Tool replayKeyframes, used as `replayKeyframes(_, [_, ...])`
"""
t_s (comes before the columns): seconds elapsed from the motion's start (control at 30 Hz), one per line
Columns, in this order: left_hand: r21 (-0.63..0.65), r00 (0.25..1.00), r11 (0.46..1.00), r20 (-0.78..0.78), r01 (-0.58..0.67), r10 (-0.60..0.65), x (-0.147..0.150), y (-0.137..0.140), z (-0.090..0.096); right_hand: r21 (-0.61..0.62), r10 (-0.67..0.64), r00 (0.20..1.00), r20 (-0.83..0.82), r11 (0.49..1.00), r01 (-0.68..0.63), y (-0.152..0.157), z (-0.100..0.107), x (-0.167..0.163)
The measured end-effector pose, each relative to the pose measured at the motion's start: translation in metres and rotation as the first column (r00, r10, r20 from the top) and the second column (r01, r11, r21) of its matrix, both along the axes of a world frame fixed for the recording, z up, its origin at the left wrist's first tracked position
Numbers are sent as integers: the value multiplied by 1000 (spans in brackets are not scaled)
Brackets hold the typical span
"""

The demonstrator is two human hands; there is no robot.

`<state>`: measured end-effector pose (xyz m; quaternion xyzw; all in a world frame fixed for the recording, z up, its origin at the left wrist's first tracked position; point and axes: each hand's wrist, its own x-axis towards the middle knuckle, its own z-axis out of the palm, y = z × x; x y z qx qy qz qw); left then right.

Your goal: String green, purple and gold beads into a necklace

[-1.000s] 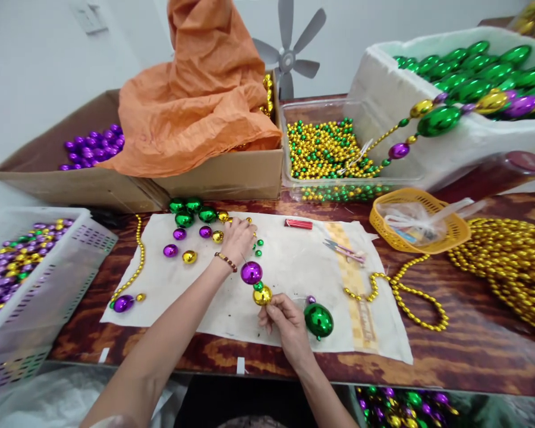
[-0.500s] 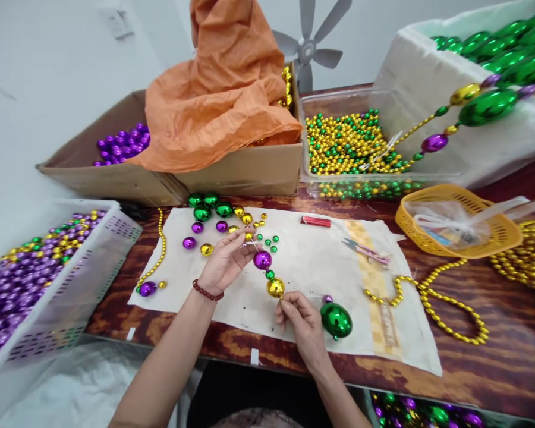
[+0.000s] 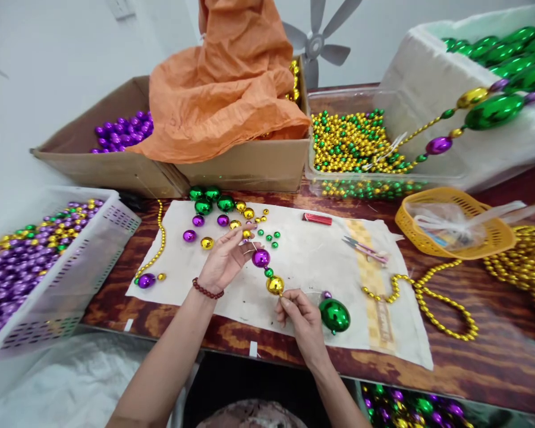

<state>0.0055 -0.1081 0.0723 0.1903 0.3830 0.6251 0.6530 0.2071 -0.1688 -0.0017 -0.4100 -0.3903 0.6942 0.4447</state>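
Note:
Between my hands hangs a string of beads: a purple bead (image 3: 261,258), a small green bead (image 3: 268,272) and a gold bead (image 3: 275,285). My left hand (image 3: 229,257), with a dark red bracelet (image 3: 207,289) at the wrist, pinches the white string above the purple bead; a small gold bead (image 3: 246,235) shows at its fingertips. My right hand (image 3: 299,316) is closed on the string just below the gold bead. Right of it, a big green bead (image 3: 334,315) with a small purple bead (image 3: 327,295) lies on the white cloth (image 3: 294,238).
Loose green beads (image 3: 203,206) and others lie at the cloth's back left. Scissors (image 3: 365,250), a red packet (image 3: 317,219) and a gold bead chain (image 3: 428,291) lie to the right. Around stand a white basket (image 3: 116,220), a cardboard box (image 3: 249,166), a clear bin (image 3: 361,176) and a yellow basket (image 3: 455,247).
The camera view has shifted slightly. Both hands keep nearly the same hold on the bead string, and the beads between them hang much as before.

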Motion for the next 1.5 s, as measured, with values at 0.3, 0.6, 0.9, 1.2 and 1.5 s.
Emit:
replayKeyframes(0.3, [-12, 996, 1000, -88, -6, 5, -1, 1, 4, -25, -7, 1000, -5, 1000, 7, 0, 0, -1])
replayKeyframes(0.6, [38, 993, 995, -80, -89, 92, 46, 1, -5, -79, -54, 998, 12, 995, 55, 12, 9, -12])
replayKeyframes(0.9, [184, 922, 981, -388, 68, 9, 98, 51, 17, 58, -26, 985, 169, 998, 17, 38, 37, 23])
replayKeyframes(1.2, [293, 547, 745, -829, 599, -114, 144, 71, 51, 397, -293, 954, -54, 871, 290, 120, 103, 97])
replayKeyframes(1.5, [300, 670, 728, -686, 616, -284, 189, 77, 55, 455, -438, 897, -58, 788, 414, 119, 99, 126])
